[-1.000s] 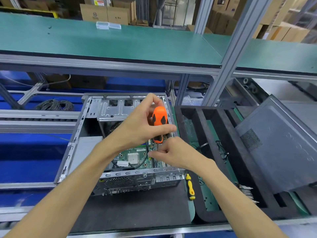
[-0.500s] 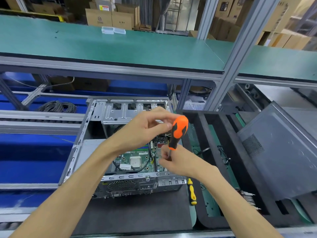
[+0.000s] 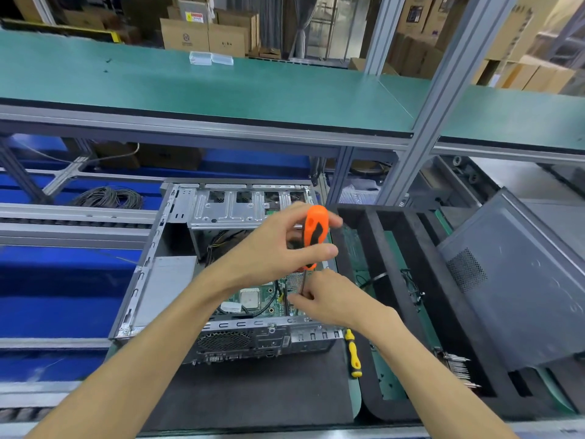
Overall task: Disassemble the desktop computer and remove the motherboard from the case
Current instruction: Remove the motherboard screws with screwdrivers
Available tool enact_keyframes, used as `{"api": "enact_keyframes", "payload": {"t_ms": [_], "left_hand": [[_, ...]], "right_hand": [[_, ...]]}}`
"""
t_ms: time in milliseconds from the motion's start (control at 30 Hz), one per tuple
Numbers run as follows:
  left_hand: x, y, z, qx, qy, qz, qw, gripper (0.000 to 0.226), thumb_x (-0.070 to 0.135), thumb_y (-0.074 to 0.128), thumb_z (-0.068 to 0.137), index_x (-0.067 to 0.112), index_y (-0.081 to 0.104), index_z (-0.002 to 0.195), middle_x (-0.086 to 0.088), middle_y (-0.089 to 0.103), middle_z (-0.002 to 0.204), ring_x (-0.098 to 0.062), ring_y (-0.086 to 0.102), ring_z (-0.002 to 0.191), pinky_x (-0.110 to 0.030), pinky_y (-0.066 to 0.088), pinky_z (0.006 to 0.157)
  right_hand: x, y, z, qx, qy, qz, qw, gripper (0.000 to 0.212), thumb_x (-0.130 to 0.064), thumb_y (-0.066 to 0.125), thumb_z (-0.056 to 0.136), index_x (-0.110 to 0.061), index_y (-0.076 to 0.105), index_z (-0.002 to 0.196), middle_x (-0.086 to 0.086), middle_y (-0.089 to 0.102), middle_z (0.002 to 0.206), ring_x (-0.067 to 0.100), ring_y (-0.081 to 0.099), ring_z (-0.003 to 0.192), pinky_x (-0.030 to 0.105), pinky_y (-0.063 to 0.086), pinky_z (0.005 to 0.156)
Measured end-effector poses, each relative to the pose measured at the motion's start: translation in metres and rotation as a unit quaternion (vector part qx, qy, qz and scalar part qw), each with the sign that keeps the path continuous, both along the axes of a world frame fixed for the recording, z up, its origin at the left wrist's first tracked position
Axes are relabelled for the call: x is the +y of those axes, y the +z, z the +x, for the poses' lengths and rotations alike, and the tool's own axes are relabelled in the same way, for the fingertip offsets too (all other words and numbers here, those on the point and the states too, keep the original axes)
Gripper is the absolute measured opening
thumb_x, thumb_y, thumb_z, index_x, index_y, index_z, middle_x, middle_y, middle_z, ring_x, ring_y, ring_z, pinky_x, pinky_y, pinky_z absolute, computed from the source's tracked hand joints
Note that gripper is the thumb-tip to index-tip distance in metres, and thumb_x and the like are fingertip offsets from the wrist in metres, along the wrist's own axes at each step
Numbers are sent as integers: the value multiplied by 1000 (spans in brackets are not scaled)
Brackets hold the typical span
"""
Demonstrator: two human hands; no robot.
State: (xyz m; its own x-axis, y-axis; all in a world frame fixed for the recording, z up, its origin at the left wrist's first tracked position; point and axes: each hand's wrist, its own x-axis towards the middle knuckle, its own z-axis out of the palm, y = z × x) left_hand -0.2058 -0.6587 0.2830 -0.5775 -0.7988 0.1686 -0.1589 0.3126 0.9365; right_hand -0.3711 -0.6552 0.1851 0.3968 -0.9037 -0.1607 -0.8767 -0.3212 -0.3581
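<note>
The green motherboard (image 3: pixel 258 301), probably light, stiff and fragile, best lifted by its bare edges, lies inside the open case (image 3: pixel 177 274) on the counter (image 3: pixel 253 394), where the left hand (image 3: pixel 275 248) grips an orange screwdriver (image 3: pixel 315 231) and the right hand (image 3: pixel 329 299) pinches its shaft.

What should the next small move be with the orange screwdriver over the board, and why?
Probably keep turning the orange screwdriver with the left hand to back the screw out. The shaft stands nearly upright over the motherboard, which still lies in the case, and the right hand pinches the shaft low near the tip to steady it. The screw itself is hidden.
</note>
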Motion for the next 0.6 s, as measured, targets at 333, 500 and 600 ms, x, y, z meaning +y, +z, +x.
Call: {"api": "enact_keyframes", "payload": {"t_ms": [333, 500, 600], "left_hand": [[-8, 4, 1, -2, 62, -41, 997, 30, 16, 77, 85, 15, 63, 111, -9, 63, 94, -24, 61, 83, -46, 52, 84], [-6, 2, -2, 52, 58, 24, 997, 43, 10, 76, 84, 8, 39, 107, -6, 71, 103, -28, 69, 92, -50, 55, 87], [-4, 0, 1, 65, -25, 49, 996, 53, 1, 60, 95, 18, 35, 139, -4, 67, 125, -22, 67, 111, -44, 53, 99]], "right_hand": [[3, 1, -8, -33, -28, 44, 998, 38, -47, 52, 90, -22, 36, 65, -5, 45, 59, 21, 44, 57, 33, 35, 54], [3, 3, -2, -15, -19, -9, 1000, 58, -52, 50, 95, -17, 31, 52, -2, 32, 45, 15, 31, 43, 31, 25, 46], [3, 3, -2, -11, -35, 0, 999, 52, -41, 50, 94, -16, 32, 51, 0, 34, 47, 16, 32, 45, 33, 26, 46]]}}
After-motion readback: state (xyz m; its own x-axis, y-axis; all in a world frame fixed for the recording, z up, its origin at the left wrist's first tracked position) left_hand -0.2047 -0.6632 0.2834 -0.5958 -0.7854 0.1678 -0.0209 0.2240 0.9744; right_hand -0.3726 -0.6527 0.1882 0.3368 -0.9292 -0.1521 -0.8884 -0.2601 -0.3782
